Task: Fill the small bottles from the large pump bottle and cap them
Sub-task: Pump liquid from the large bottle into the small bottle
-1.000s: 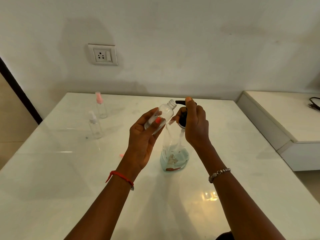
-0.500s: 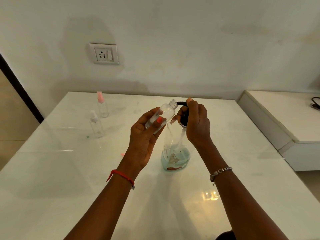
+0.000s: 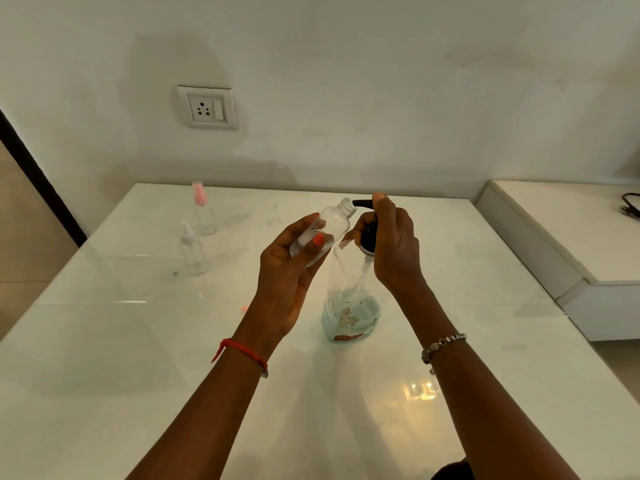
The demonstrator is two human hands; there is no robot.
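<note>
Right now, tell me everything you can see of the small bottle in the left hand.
The small bottle is clear, plastic-looking and round, with a threaded neck and no cap. It looks empty. The left hand holds its lower body, thumb across the front, above the table. It tilts, mouth up and right, at the tip of the black spout of the pump bottle; whether they touch, I cannot tell.

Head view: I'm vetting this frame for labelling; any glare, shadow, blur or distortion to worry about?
Head view: a warm glare patch sits on the glossy table; a soft shadow lies on the wall around the socket; wide-angle distortion leans the dark strip at left; the left hand gripping the small bottle and the right hand on the pump bottle look sharp.
</note>
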